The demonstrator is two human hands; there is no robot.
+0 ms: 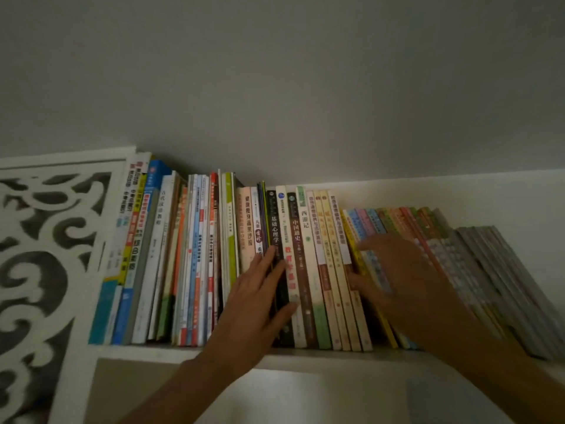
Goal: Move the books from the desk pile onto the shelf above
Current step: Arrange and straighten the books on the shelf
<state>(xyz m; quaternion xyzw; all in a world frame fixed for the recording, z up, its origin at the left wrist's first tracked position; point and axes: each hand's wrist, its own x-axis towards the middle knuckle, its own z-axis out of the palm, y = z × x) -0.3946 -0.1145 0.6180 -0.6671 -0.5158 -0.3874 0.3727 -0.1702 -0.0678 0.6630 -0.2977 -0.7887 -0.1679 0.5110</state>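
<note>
- Nearest the camera, 2 forearms reach up from below; the left hand (263, 289) lies with straight fingers flat against the spines of the standing books (293, 264), holding nothing.
- The right hand (400, 270) is motion-blurred; its fingers look spread and fairly straight against the leaning row of thin books (394, 237). It appears to grip nothing, though the blur leaves that uncertain.
- Between the 2 hands stand about 6 upright spines, long axes vertical; right of the right hand the thin books tilt away rightward.
- The coming move, I judge, turns on that lean: the right hand is nearer and would push leftward to square them.
- The shelf (171, 351) is white, with a carved side panel (46, 255) far left and a dim grey wall (275, 87) above.
- The desk pile is out of view.
</note>
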